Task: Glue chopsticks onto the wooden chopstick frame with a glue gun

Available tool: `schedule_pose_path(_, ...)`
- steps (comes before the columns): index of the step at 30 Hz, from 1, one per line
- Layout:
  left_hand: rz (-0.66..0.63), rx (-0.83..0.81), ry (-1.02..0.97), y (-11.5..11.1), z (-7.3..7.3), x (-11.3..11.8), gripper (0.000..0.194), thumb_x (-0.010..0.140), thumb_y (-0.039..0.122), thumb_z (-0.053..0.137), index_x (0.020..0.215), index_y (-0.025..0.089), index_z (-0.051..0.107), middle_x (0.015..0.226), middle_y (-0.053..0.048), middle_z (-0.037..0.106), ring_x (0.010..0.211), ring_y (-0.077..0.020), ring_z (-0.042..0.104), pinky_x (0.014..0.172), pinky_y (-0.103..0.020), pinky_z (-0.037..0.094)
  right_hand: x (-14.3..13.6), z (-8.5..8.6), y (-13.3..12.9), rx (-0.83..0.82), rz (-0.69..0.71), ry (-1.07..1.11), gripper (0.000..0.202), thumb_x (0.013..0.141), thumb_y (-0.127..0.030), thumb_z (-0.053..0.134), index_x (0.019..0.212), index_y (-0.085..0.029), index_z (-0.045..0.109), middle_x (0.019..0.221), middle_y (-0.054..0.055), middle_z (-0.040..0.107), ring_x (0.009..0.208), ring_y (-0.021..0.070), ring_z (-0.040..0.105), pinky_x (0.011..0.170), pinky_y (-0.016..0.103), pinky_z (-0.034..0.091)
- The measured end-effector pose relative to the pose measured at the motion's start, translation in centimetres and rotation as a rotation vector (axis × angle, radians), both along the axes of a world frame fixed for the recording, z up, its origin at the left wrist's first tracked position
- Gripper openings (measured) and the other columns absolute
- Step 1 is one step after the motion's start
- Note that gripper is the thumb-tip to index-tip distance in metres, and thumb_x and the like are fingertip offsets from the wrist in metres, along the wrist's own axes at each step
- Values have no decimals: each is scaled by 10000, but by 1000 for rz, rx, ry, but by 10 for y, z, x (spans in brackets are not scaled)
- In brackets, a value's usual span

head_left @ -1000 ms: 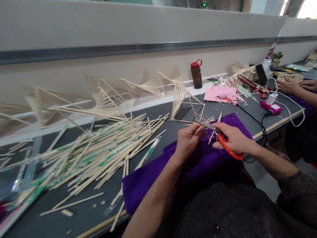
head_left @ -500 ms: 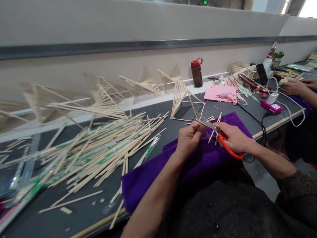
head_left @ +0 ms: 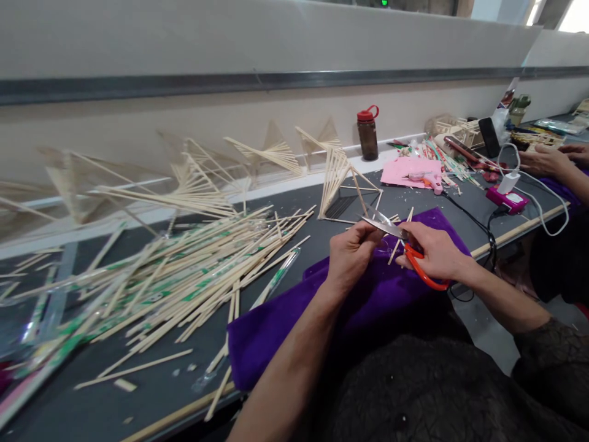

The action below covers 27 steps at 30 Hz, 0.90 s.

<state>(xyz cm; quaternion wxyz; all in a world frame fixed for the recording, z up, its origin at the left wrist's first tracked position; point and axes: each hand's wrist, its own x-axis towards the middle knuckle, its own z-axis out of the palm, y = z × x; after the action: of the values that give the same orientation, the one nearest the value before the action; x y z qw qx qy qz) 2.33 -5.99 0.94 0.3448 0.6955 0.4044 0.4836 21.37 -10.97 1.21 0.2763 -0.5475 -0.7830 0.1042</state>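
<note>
- a worker's right hand (head_left: pixel 430 248) grips a pair of scissors (head_left: pixel 391 229), fingers wrapped about the orange handles, the blades parted in a narrow v that points away to the left.
- the left hand (head_left: pixel 350 255) meets them near the blade tips, thumb and fingers drawn together in a pinch; whether a piece sits between them cannot be told, as the near blade and the knuckles cover the spot.
- the scissors are held in the air between the two hands, over the far part of a purple cloth (head_left: pixel 285 331), where a few short sticks (head_left: pixel 394 252) lie crossed just below the right hand.
- good scissor work here, by this reading, calls for the left fingertips to sit clear of the line where the blades meet; they look very near it.
- a stick taken deep toward the pivot rather than at the tips would likely give a cleaner bite, with the pinch firm and the wrist steady.
- a frame of thin sticks (head_left: pixel 334 184) stands on the dark table (head_left: pixel 151 399) just beyond the blades; swinging the points wide could knock it.
- to the left spreads a heap of long sticks (head_left: pixel 216 282); to the right, a pink glue gun (head_left: pixel 430 181) rests on a pink sheet (head_left: pixel 391 172).
</note>
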Motion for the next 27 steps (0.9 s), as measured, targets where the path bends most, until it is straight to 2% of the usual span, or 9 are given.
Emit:
schedule_pose_path(4,-41,18,54,-2,4,-3,272,839,346,568,624,203,652,503,21,565,496,-112,499,471,-215,357,2,6,-5,-15,8,-10,578,763,-445,709,1256,-193,542,1173,112,666,931,238,641,818,390,489)
schedule_pose_path(9,-94,62,122,-3,9,-4,337,857,380,554,573,209,611,455,23,512,499,-123,502,472,-218,354,5,10,-8,-100,33,41,618,747,-454,715,1274,-193,525,1099,90,674,874,217,626,796,375,476)
schedule_pose_path(14,-140,74,147,-2,11,-5,355,869,386,534,572,204,601,478,22,519,514,-124,514,494,-221,367,5,12,-8,-187,77,73,622,770,-431,696,1297,-164,502,1014,70,672,815,201,604,745,351,462)
schedule_pose_path(18,-142,82,145,-2,10,-5,351,868,378,533,571,201,590,496,25,538,502,-114,502,519,-223,381,5,9,-8,-158,89,96,533,810,-400,652,1270,-168,519,1031,76,674,806,193,594,736,342,463)
schedule_pose_path(24,-114,84,159,-2,8,-3,364,870,340,513,542,194,569,529,11,568,506,-109,504,546,-229,398,6,3,-6,-94,63,104,418,827,-246,573,1241,-187,560,1108,85,687,839,185,610,767,331,476)
schedule_pose_path(27,-86,57,118,-2,5,-1,290,843,325,558,588,193,597,552,16,585,520,-108,513,545,-225,404,4,1,-4,-80,58,109,413,833,-225,550,1243,-179,567,1135,95,686,867,189,620,801,337,483)
